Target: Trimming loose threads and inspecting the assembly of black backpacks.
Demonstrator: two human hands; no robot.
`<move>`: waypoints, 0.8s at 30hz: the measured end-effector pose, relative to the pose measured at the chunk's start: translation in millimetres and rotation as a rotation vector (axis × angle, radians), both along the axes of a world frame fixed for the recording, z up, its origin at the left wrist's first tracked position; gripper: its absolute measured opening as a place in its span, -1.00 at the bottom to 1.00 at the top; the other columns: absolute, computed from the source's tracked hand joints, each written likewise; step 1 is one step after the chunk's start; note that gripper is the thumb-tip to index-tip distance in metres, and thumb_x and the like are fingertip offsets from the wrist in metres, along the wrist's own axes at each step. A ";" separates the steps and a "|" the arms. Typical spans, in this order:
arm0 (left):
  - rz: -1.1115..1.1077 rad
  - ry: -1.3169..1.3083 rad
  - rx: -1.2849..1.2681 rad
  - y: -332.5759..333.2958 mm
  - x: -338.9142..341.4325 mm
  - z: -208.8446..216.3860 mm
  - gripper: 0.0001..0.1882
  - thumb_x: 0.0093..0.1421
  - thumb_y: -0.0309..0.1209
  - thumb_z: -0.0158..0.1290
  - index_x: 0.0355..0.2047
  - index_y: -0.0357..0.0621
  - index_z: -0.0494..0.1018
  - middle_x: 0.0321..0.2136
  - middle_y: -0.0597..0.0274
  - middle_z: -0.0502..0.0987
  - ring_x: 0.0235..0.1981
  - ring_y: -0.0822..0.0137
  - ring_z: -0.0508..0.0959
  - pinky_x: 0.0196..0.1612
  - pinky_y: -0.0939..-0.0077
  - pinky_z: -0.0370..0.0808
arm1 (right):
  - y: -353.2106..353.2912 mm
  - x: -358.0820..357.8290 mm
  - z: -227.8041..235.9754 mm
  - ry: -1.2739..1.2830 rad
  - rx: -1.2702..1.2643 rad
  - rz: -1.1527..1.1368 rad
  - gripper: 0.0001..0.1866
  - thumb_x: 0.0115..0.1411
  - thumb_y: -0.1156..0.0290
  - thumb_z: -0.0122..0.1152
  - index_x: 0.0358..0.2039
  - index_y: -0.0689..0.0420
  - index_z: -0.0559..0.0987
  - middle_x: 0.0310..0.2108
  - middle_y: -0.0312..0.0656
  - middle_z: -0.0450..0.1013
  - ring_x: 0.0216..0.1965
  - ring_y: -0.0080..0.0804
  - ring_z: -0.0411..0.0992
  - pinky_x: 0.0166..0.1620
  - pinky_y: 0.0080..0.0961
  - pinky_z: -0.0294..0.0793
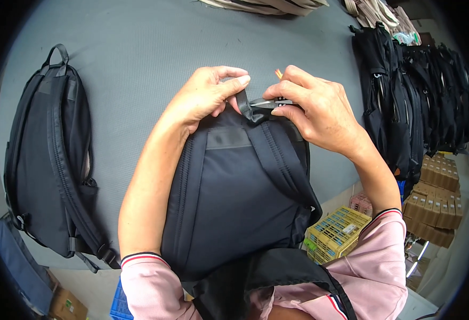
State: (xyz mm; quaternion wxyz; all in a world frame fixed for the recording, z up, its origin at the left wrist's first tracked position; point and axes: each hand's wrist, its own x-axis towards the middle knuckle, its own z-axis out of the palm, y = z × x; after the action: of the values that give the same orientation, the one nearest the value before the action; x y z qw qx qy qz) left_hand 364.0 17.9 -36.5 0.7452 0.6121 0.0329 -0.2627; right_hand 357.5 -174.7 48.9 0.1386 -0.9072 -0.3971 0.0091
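Observation:
A black backpack (234, 192) lies in front of me, strap side up, its top end pointing away from me. My left hand (208, 96) pinches the backpack's top carry loop (243, 101) between thumb and fingers. In my right hand (317, 106) is a pair of thread snips (266, 103), gripped between thumb and fingers. The blades point left and reach the loop near its base. A small orange-yellow tip (279, 73) sticks up behind the right fingers; what it belongs to is hidden.
Another black backpack (42, 160) rests at the left on the grey table (133, 48). Several black backpacks (399, 96) line the right edge. Beige fabric (266, 4) sits at the far edge. Below on the right are a yellow crate (338, 232) and stacked cardboard boxes (431, 202).

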 end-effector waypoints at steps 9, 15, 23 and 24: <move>-0.016 -0.005 0.027 -1.7 0.1 -0.5 -0.61 0.16 -0.24 0.09 -0.08 -0.22 0.43 -0.67 0.35 0.42 -0.77 0.68 0.20 -0.72 0.82 0.10 | 4.8 -0.2 5.8 0.095 -0.094 0.037 -0.77 -0.09 0.49 0.25 -0.34 0.08 0.52 -0.42 -0.26 0.36 -0.47 -0.21 0.41 -0.42 -0.38 0.36; -0.013 -0.012 0.007 -1.4 0.6 -2.6 -0.61 0.15 -0.27 0.09 -0.11 -0.30 0.41 -0.68 0.32 0.45 -0.76 0.66 0.19 -0.71 0.76 0.10 | 16.7 -0.7 12.3 -0.070 -0.212 0.116 -0.86 -0.07 0.51 0.22 -0.44 0.11 0.49 -0.43 -0.26 0.38 -0.47 -0.19 0.43 -0.41 -0.33 0.40; -0.039 0.029 -0.006 -0.3 2.7 -2.1 -0.63 0.17 -0.31 0.08 -0.07 -0.26 0.42 -0.67 0.37 0.41 -0.77 0.70 0.20 -0.72 0.84 0.08 | -5.9 -3.9 -29.9 0.217 0.304 -0.226 -0.75 -0.05 0.49 0.26 -0.29 0.11 0.52 -0.42 -0.26 0.37 -0.48 -0.33 0.42 -0.38 -0.48 0.40; -0.040 0.027 -0.007 -1.1 3.3 -2.9 -0.63 0.17 -0.31 0.08 -0.07 -0.26 0.42 -0.67 0.37 0.41 -0.77 0.70 0.20 -0.72 0.84 0.08 | -5.4 -1.3 -31.7 0.289 0.393 -0.265 -0.76 -0.05 0.49 0.25 -0.29 0.11 0.52 -0.42 -0.25 0.37 -0.46 -0.34 0.41 -0.36 -0.50 0.39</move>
State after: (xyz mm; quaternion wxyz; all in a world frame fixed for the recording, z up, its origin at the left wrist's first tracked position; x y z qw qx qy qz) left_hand 367.3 16.8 -39.5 0.7415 0.6062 0.0298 -0.2859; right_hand 356.2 -180.1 17.2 0.3671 -0.8963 -0.2450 0.0427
